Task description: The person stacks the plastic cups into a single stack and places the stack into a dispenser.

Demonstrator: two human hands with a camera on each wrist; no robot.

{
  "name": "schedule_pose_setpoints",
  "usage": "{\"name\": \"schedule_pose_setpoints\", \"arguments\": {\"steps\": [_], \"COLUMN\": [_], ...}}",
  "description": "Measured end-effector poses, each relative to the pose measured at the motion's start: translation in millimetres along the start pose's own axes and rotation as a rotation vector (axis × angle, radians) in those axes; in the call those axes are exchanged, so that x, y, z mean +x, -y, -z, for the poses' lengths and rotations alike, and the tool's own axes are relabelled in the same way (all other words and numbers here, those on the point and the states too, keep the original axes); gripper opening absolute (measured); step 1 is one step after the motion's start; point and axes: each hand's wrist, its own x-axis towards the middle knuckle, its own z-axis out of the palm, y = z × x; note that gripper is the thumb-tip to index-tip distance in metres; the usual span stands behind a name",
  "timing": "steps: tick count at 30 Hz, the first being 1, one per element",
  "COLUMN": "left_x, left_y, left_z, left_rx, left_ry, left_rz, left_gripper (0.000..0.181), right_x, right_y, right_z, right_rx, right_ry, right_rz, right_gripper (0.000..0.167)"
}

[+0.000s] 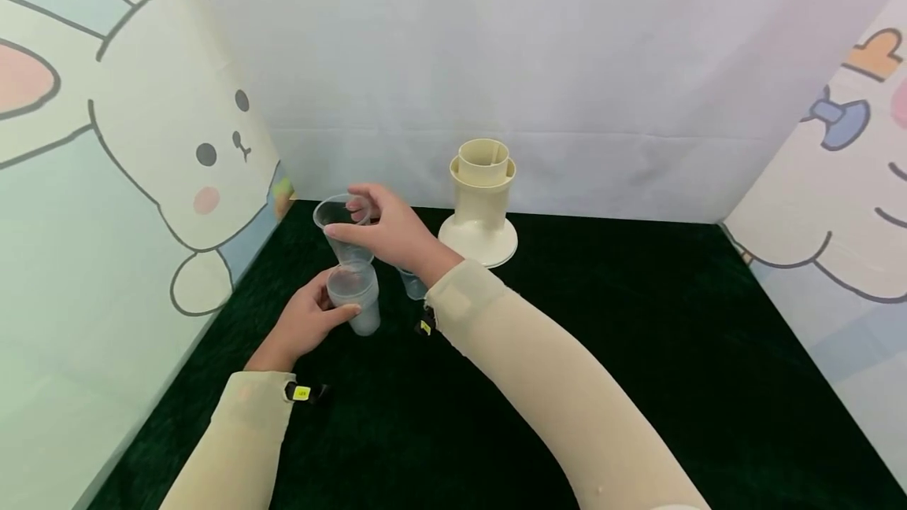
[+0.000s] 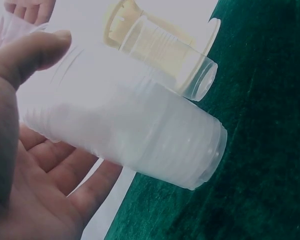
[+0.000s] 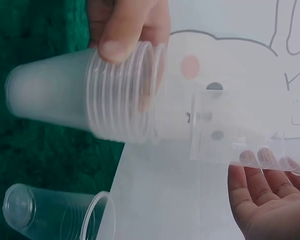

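My left hand [image 1: 303,323] grips a nested stack of clear plastic cups [image 1: 365,315], thumb along the near side. In the left wrist view the stack [image 2: 155,125] fills the middle, its bottoms toward the green cloth. My right hand [image 1: 397,228] holds a single clear plastic cup [image 1: 343,241] by its upper part, directly above the stack's mouth. Whether that cup's base sits inside the top of the stack I cannot tell. Another clear cup [image 3: 55,207] stands upright on the cloth beside the stack, mostly hidden by my right wrist in the head view.
A cream stand [image 1: 482,207] with a round base and open tubular top stands behind my right hand, near the back wall. Dark green cloth [image 1: 638,321] covers the table. White fabric [image 1: 567,61] rises behind, with cartoon-printed panels [image 1: 177,156] at both sides.
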Motion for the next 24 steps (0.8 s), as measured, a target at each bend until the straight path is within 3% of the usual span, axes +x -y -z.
{"name": "schedule_pose_setpoints", "arguments": {"steps": [5, 24], "left_x": [0.1, 5.4], "left_y": [1.2, 1.8], "left_z": [0.6, 1.8], "left_rx": [-0.016, 0.032], "left_ry": [0.005, 0.008], "left_rz": [0.008, 0.018], "left_gripper": [0.073, 0.065], "right_x": [-0.3, -9.6], "right_y": [1.5, -30.3], "right_z": [-7.2, -29.7], "right_rx": [0.012, 0.063], "right_ry": [0.008, -0.016], "right_rz": [0.017, -0.006], "right_gripper": [0.071, 0.066]}}
